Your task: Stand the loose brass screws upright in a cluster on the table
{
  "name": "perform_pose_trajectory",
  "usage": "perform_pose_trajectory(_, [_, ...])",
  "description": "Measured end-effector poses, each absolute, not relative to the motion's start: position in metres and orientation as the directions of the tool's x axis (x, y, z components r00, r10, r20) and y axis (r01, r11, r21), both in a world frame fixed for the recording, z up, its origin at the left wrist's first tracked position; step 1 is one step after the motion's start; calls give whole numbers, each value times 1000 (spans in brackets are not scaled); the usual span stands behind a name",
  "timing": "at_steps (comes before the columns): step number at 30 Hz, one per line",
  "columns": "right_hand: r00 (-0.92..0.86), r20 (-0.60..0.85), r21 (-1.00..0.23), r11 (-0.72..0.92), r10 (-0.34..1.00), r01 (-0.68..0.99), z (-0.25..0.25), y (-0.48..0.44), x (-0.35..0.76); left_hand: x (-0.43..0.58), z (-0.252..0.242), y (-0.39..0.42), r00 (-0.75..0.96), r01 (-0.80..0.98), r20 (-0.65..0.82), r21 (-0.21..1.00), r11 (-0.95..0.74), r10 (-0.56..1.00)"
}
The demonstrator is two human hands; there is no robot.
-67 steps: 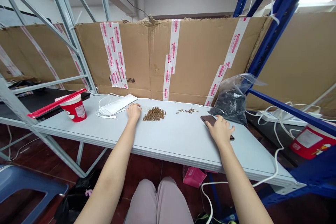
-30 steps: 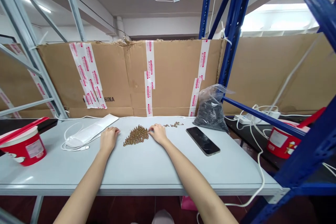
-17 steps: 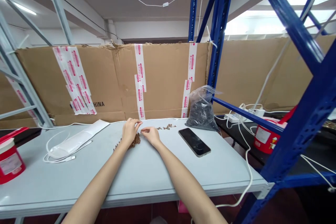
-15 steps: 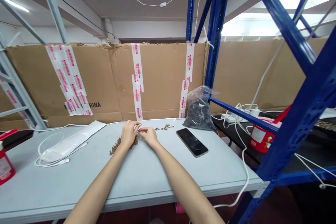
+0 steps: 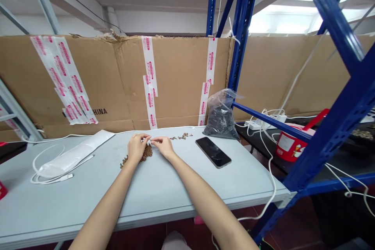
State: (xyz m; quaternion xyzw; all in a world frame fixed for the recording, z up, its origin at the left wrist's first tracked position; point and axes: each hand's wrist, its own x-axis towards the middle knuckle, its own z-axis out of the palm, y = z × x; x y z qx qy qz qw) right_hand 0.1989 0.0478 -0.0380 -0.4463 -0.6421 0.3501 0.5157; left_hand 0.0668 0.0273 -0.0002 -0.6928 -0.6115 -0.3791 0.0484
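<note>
My left hand is above a pile of small brown metal-looking pieces, its thumb and index finger pinched together. Close to its right, my right hand is pinched as well, fingertips nearly meeting those of the left. Something tiny and pale seems to sit between the fingertips, too small to name. Part of the pile is hidden behind the left hand and wrist. A smaller scatter of similar pieces lies to the right, beyond the right hand.
A black phone lies on the grey table at right. Behind it stands a clear bag of dark material. A white packet and white cable lie left. Cardboard walls the back; a blue post rises right.
The view has shifted, so the table and wall sit slightly higher and further left. The fingertips of both hands have drawn slightly apart, and more of the pile shows beneath them.
</note>
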Motion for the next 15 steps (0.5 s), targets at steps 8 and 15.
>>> perform_pose_trajectory(8, [-99, 375, -908, 386, 922, 160, -38, 48, 205, 72, -2, 22, -43, 885, 577, 401, -236, 816])
perform_pose_trajectory(15, [-76, 402, -880, 408, 913, 242, -35, 46, 207, 67, -4, 29, -11, 821, 497, 500, -276, 867])
